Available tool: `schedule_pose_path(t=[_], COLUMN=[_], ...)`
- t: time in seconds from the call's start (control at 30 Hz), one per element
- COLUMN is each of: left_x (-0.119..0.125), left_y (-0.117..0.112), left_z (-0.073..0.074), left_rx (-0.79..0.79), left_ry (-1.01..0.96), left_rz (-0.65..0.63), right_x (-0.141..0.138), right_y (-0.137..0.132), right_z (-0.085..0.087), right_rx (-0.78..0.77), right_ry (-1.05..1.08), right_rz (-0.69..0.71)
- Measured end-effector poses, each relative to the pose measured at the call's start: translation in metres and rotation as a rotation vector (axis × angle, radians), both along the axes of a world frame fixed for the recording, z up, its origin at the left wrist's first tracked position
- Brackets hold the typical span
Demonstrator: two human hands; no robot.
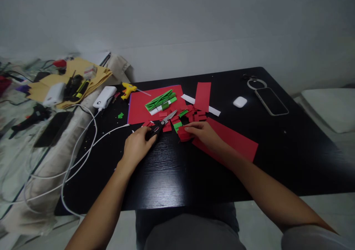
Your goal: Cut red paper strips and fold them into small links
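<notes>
Black table [177,176], left hand [137,145] gripping scissors [164,122], right hand [203,132] pinching red strips [183,133], phone [271,101] and glue gun [129,90] beyond

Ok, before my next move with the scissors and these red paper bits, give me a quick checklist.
1. Grip: left hand closed on the black-handled steel scissors: ok.
2. Blade tips apart from the right hand: ok.
3. Right fingertips on a small red paper piece; firm pinch: cannot tell.
4. Thin white cable ends close beside the left hand: not ok.
5. Pile of red and green paper cuttings crowds the blades: not ok.
6. Large red paper sheet flat under the right wrist: ok.
</notes>
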State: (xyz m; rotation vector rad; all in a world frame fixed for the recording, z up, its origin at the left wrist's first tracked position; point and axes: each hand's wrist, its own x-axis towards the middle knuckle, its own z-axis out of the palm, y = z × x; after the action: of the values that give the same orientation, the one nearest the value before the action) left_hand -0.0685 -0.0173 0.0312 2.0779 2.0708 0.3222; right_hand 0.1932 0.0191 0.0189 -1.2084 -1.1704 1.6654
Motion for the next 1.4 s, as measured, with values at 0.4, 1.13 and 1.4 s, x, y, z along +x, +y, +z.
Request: schedule_pose_path(t=[0.4, 1.13, 1.4], left_x=[0.011, 0.042, 0.038], left_y=[-0.004, -0.008, -0.006], left_z=[-0.006, -0.02, -0.02], left_rx=[-0.02, -0.379, -0.341], left_ry=[-0.58, -1.508, -1.497], left_rz=[0.055, 0.095, 0.087], right_x=[-0.006, -0.02, -0.02], right_y=[-0.005, -0.016, -0.018], right_z=[-0.004, -0.004, -0.002], right_rx=[-0.185, -0.282, -0.291], right_ry=[0.29, 0.446, 0.431], right_rz=[0.025, 0.165, 0.183])
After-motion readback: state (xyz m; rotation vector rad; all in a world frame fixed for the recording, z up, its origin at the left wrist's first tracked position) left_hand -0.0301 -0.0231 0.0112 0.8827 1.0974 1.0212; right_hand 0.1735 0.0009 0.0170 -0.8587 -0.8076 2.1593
